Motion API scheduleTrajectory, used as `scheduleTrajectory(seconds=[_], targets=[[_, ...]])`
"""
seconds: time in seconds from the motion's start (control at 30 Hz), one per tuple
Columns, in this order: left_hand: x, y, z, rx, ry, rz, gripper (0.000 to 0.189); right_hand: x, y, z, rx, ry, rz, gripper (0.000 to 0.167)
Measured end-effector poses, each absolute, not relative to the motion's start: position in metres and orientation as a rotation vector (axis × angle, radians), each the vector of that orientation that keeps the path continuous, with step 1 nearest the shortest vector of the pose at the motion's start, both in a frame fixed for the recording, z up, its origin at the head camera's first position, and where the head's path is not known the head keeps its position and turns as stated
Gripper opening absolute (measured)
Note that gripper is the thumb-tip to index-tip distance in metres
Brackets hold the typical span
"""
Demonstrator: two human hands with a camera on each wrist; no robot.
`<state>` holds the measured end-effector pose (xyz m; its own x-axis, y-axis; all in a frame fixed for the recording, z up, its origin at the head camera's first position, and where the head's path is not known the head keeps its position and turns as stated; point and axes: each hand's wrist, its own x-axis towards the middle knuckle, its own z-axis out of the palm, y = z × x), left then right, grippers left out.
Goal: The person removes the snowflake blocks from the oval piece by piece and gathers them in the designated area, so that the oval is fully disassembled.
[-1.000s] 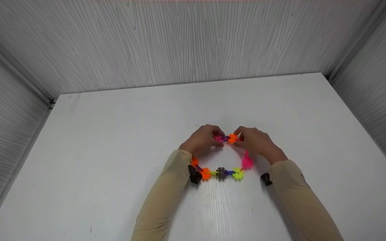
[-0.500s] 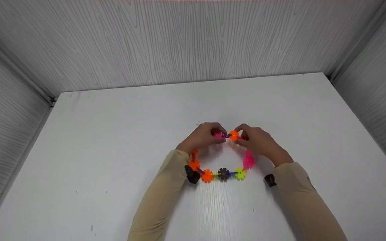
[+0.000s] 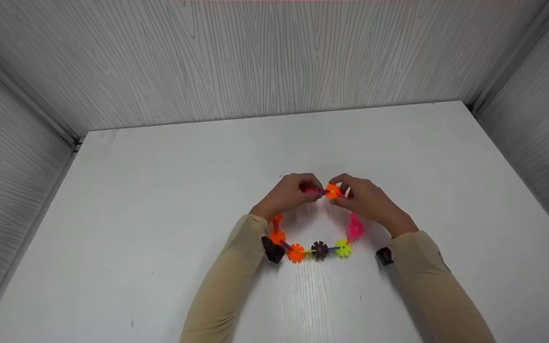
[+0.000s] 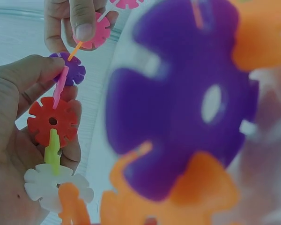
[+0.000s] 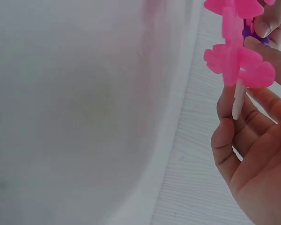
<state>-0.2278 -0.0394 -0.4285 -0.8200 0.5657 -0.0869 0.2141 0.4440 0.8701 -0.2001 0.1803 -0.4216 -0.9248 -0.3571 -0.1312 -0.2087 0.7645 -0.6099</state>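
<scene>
Notched plastic discs slotted together form a ring-shaped chain between my hands. My left hand (image 3: 289,194) pinches a purple disc (image 4: 74,70) at the ring's far side, thumb on its face. A red disc (image 4: 52,123) and a white disc (image 4: 61,186) run down along that palm. Just right of it, my right hand (image 3: 372,202) holds the chain by thumb and fingers around an orange disc (image 3: 332,191) and a pink disc (image 4: 96,33). In the right wrist view, a white disc (image 5: 239,101) shows edge-on below larger-looking pink pieces (image 5: 232,47).
The ring's near side carries a dark grey disc (image 3: 320,250), a yellow-green disc (image 3: 343,248) and another orange disc (image 3: 296,253) over the white table (image 3: 169,214). Grey wood-grain panels (image 3: 274,57) enclose the back and sides. Black wrist devices (image 3: 273,249) sit under both wrists.
Both hands have shifted slightly toward the far edge with the chain, while its near side sits a little closer to me. The right hand's fingers have moved a little around the orange disc.
</scene>
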Motion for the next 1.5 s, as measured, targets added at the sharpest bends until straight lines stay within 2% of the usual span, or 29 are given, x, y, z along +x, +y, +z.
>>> scheduleTrajectory(seconds=[0.73,1.0,1.3,1.5], targets=[[-0.233,-0.04,-0.433,0.581,2.454,1.294,0.006,-0.203,0.178,-0.423,-0.372,2.743,-0.846,0.037],[-0.234,-0.045,-0.427,0.643,2.355,1.348,0.013,-0.204,0.18,-0.423,-0.461,2.714,-0.956,0.034],[-0.231,-0.04,-0.423,0.557,2.496,1.266,0.005,-0.203,0.178,-0.423,-0.443,2.778,-0.932,0.035],[-0.232,-0.046,-0.42,0.615,2.447,1.271,0.009,-0.204,0.187,-0.426,-0.45,2.746,-0.951,0.035]])
